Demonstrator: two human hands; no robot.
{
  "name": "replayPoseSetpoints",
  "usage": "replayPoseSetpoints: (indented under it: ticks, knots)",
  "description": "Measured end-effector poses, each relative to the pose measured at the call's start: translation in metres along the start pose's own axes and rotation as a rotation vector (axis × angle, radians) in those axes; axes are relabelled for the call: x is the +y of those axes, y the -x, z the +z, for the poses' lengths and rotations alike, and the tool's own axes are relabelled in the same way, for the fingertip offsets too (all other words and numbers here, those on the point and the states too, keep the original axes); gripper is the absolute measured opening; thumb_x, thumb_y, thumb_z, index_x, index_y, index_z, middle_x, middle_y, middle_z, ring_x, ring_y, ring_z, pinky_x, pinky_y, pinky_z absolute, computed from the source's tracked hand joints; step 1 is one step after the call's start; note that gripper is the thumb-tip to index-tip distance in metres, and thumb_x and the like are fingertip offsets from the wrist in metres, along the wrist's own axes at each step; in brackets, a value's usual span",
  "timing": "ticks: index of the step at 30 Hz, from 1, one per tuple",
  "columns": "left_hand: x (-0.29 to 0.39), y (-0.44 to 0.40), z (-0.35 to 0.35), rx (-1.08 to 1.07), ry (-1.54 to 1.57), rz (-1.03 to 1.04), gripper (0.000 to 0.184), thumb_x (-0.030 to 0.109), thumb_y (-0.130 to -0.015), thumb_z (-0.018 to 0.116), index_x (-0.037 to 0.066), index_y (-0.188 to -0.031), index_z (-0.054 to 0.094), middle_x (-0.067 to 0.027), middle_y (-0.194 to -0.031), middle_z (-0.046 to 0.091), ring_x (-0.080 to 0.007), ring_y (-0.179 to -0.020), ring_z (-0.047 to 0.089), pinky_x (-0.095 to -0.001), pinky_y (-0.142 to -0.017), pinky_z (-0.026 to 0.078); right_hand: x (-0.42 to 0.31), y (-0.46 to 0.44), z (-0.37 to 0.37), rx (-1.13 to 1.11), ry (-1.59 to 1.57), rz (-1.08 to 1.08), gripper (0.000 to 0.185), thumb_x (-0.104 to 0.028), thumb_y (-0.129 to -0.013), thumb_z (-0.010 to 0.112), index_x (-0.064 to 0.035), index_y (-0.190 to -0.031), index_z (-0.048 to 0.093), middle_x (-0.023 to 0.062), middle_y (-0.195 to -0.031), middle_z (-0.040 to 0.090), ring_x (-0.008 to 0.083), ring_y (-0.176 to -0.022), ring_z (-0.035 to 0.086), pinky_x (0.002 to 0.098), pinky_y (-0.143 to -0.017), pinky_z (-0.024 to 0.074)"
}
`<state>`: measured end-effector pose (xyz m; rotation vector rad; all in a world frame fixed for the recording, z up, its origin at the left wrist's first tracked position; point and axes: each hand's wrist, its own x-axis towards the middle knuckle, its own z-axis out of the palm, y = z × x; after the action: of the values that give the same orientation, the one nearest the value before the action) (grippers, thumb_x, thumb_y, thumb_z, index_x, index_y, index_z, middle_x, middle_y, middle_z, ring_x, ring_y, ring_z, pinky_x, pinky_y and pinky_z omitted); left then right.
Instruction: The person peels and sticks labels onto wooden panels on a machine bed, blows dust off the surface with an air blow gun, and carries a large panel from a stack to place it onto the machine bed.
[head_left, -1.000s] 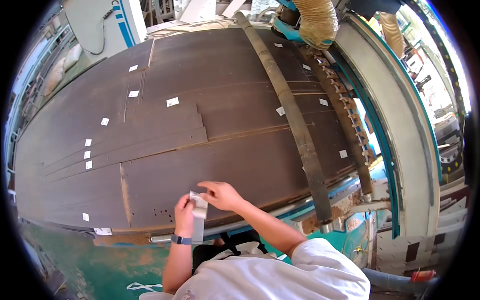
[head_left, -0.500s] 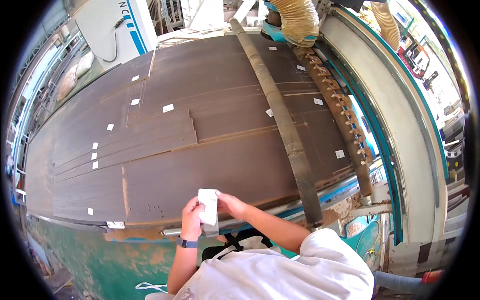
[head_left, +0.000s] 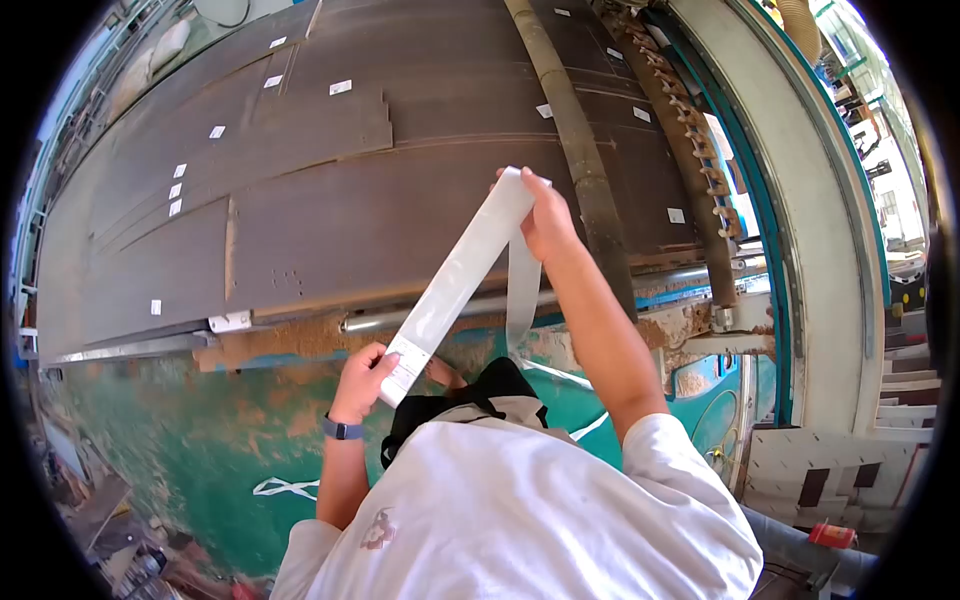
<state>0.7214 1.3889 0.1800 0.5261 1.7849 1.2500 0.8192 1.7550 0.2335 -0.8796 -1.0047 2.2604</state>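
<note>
Head view: label strip (head_left: 457, 272) crosses panel edge (head_left: 340, 299).

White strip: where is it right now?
Near the centre of the head view, the white strip runs slantwise from the left hand, at its lower-left end, up to the right hand, with the brown boards behind its upper part.

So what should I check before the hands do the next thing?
1. Left hand has a grip on the printed end of the label strip: ok.
2. Right hand has a grip farther up it: ok.
3. Strip between the hands is untwisted: ok.
4. Print can be read: cannot tell, too small here.
5. Near dark panel has a label: cannot tell; none shows, but the long tube hides part.
6. Green floor free of scraps: not ok, a looped white strip lies there.
</note>
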Motion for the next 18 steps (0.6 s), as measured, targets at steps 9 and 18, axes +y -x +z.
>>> replayPoseSetpoints:
  ticks: [9, 18]
  knots:
    - [-0.09, 0.079, 0.003, 0.21, -1.154, -0.206, 0.026, 0.029, -0.077, 0.062, 0.016, -0.097, 0.073, -0.0198, -0.096, 0.07, -0.041, -0.092, 0.065, -0.0505, -0.081, 0.053, -0.014, 0.063, -0.048, -0.011, -0.038, -0.123, 0.035, -0.029, -0.099, 0.05, -0.0041, -0.118, 0.065, 0.0099, -0.107, 0.067, 0.0222, -0.099, 0.063, 0.0365, -0.092, 0.0478]
    - [-0.054, 0.161, 0.08, 0.221, -1.145, -0.164, 0.076, 0.028, -0.076, 0.072, 0.018, -0.144, 0.039, -0.0159, -0.133, 0.054, -0.0392, -0.096, 0.065, -0.0497, -0.076, 0.054, 0.13, 0.174, -0.091, -0.217, 0.852, -0.161, 0.027, -0.022, -0.093, 0.064, -0.0025, -0.111, 0.066, 0.0053, -0.101, 0.069, 0.0152, -0.094, 0.063, 0.0343, -0.085, 0.0495]
